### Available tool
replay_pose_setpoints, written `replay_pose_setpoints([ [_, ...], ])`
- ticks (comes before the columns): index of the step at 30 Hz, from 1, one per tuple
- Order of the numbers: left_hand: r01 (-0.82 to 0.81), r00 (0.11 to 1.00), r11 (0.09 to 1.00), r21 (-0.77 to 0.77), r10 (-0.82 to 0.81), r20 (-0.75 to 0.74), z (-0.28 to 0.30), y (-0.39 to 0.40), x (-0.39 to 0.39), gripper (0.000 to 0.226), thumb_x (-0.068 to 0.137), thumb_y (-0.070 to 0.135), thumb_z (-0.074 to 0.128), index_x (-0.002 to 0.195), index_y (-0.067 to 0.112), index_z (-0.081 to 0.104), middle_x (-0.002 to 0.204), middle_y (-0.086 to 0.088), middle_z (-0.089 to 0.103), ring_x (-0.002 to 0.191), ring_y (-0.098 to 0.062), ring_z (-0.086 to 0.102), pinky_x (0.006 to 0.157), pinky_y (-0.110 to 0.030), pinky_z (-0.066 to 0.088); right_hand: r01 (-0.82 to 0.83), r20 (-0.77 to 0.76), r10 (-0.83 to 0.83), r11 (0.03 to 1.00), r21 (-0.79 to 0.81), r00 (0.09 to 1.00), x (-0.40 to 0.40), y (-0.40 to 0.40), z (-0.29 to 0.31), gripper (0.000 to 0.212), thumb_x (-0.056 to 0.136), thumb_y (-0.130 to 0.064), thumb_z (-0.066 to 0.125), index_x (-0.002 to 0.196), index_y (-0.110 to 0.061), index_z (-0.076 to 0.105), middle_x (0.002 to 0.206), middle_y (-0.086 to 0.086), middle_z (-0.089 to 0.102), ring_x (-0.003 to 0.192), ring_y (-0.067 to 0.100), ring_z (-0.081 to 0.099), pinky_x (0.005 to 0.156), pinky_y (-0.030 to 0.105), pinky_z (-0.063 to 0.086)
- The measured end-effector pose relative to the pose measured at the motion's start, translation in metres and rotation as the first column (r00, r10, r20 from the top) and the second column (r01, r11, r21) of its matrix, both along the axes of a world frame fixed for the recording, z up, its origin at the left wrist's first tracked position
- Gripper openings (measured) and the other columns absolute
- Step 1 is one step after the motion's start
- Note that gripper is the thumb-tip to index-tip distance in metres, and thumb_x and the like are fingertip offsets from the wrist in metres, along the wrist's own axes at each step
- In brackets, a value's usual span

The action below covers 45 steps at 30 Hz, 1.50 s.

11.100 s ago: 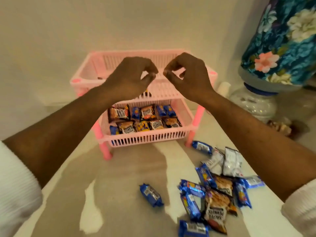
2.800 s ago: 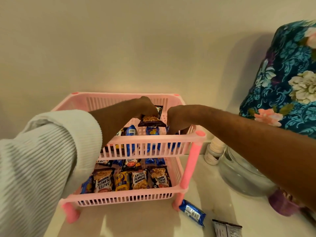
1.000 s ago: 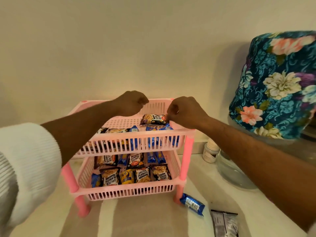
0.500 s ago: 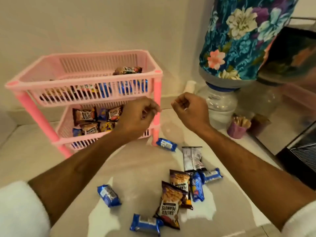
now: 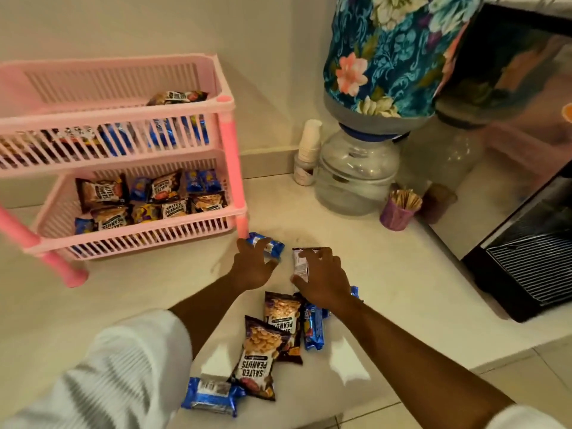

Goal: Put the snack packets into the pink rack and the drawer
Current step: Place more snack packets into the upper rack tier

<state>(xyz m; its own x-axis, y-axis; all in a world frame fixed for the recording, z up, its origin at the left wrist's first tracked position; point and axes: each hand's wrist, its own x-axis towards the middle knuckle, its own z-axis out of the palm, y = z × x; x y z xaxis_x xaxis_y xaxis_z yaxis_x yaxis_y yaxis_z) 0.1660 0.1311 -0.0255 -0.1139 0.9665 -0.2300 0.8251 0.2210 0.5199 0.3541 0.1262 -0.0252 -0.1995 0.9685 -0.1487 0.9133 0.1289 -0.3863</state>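
We see a pale, cream counter [image 5: 387, 274] running into a plain cream wall [image 5: 154, 23], with floor tiles at the lower right. At the back right stands a water jug [image 5: 359, 178] under a floral cover [image 5: 390, 51], a stack of paper cups [image 5: 308, 147] just beside it, and a purple cup of wooden sticks [image 5: 399, 209] in front. A dark appliance [image 5: 526, 236] fills the right edge.

The pink rack [image 5: 229, 144] sits at left, two tiers; both tiers hold snack packets, the lower tier [image 5: 148, 233] packed in rows of peanut and blue packs, the upper tier [image 5: 108, 119] with packs seen through the slats. No drawer shows in this view.

Loose packets lie on the counter near us: two salted peanut packets [image 5: 260, 354], a blue biscuit packet [image 5: 213, 396] at the bottom, another blue one [image 5: 314, 329] to the right of the peanuts.

Both arms reach forward, white sleeves pushed up. Left hand [image 5: 252, 267] is palm down, fingers spread and curling onto a blue packet [image 5: 272, 246] by the rack's front right leg; touching, not lifted. Right hand [image 5: 322, 280] is palm down, fingers spread over a silver-white packet [image 5: 301, 263], thumb at its near edge; we cannot tell if the grip is closed.
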Motion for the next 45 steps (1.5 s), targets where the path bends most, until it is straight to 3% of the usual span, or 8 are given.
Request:
replay_pose_setpoints([
  [6, -0.075, 0.994, 0.994, -0.080, 0.068, -0.090, -0.006, 0.030, 0.016, 0.067, 0.096, 0.048, 0.048, 0.155, 0.034, 0.020, 0.151, -0.022, 0.022, 0.126, -0.042, 0.046, 0.105, -0.046, 0.043, -0.010, 0.123, 0.006, 1.000, 0.027, 0.992, -0.007, 0.009, -0.014, 0.071, 0.086, -0.066, 0.056, 0.144, -0.032, 0.033, 0.144, 0.015, 0.038, 0.131, 0.035, 0.039, 0.098, 0.046, 0.044],
  [11, -0.140, 0.982, 0.982, -0.126, 0.122, -0.144, -0.004, 0.052, 0.026, 0.053, 0.098, 0.048, 0.044, 0.143, 0.020, 0.036, 0.142, -0.022, 0.037, 0.124, -0.040, 0.046, 0.104, -0.049, 0.044, -0.013, 0.194, 0.014, 1.000, -0.011, 0.981, -0.011, 0.018, -0.022, 0.076, 0.086, -0.066, 0.056, 0.145, -0.025, 0.032, 0.147, 0.019, 0.032, 0.132, 0.037, 0.036, 0.099, 0.046, 0.044],
  [22, -0.188, 0.981, 0.973, -0.133, 0.192, 0.016, -0.013, 0.052, 0.037, 0.046, 0.083, 0.007, 0.059, 0.120, 0.012, 0.033, 0.117, -0.023, 0.044, 0.102, -0.043, 0.056, 0.076, -0.044, 0.056, 0.019, 0.121, -0.014, 0.999, -0.039, 0.993, -0.005, 0.035, -0.019, 0.075, 0.076, -0.043, 0.075, 0.137, -0.020, 0.037, 0.130, 0.015, 0.042, 0.115, 0.034, 0.050, 0.080, 0.036, 0.049],
  [26, -0.194, 0.965, 0.975, -0.106, 0.210, 0.159, -0.008, 0.042, 0.031, 0.054, 0.082, 0.010, 0.065, 0.122, 0.005, 0.030, 0.096, -0.013, 0.052, 0.086, -0.033, 0.062, 0.059, -0.034, 0.048, 0.063, -0.098, -0.069, 0.996, -0.071, 0.993, 0.007, 0.046, -0.012, 0.063, 0.077, -0.029, 0.075, 0.131, -0.020, 0.043, 0.123, 0.011, 0.053, 0.107, 0.033, 0.060, 0.078, 0.033, 0.049],
  [30, -0.205, 0.881, 0.971, -0.124, 0.238, 0.409, 0.007, 0.023, 0.025, 0.042, 0.086, 0.010, 0.064, 0.109, 0.009, 0.028, 0.088, -0.008, 0.048, 0.071, -0.018, 0.055, 0.061, -0.031, 0.049, 0.189, -0.612, -0.423, 0.892, -0.410, 0.668, 0.017, 0.052, 0.011, 0.053, 0.082, -0.016, 0.076, 0.128, -0.022, 0.050, 0.113, 0.009, 0.066, 0.097, 0.029, 0.068, 0.080, 0.043, 0.059],
  [36, -0.254, 0.635, 0.926, -0.281, 0.378, 0.674, 0.068, 0.003, 0.012, 0.030, 0.086, 0.007, 0.057, 0.115, 0.002, 0.053, 0.111, -0.024, 0.067, 0.090, -0.031, 0.067, 0.089, -0.046, 0.055, -0.225, -0.856, -0.516, 0.836, -0.500, -0.013, 0.004, 0.039, 0.055, 0.055, 0.081, 0.016, 0.054, 0.130, -0.010, 0.054, 0.112, 0.022, 0.071, 0.091, 0.034, 0.072, 0.068, 0.042, 0.059],
  [40, -0.190, 0.330, 0.945, -0.267, 0.317, 0.889, 0.103, -0.014, -0.003, 0.030, 0.085, 0.035, 0.066, 0.109, 0.017, 0.067, 0.104, -0.008, 0.076, 0.092, -0.023, 0.071, 0.086, -0.041, 0.055, -0.313, -0.885, -0.454, 0.859, -0.405, -0.103, -0.017, 0.029, 0.085, 0.048, 0.083, 0.010, 0.052, 0.126, -0.009, 0.060, 0.113, 0.021, 0.072, 0.094, 0.030, 0.072, 0.071, 0.037, 0.059],
  [45, -0.287, 0.359, 0.955, -0.077, 0.182, 0.915, 0.138, -0.022, -0.030, 0.061, 0.071, 0.043, 0.080, 0.122, 0.016, 0.060, 0.110, -0.007, 0.075, 0.102, -0.027, 0.072, 0.091, -0.049, 0.056, -0.267, -0.949, -0.315, 0.915, -0.301, -0.012, -0.056, 0.019, 0.136, 0.033, 0.092, 0.002, 0.046, 0.113, -0.008, 0.069, 0.109, 0.015, 0.075, 0.092, 0.025, 0.073, 0.073, 0.033, 0.059],
])
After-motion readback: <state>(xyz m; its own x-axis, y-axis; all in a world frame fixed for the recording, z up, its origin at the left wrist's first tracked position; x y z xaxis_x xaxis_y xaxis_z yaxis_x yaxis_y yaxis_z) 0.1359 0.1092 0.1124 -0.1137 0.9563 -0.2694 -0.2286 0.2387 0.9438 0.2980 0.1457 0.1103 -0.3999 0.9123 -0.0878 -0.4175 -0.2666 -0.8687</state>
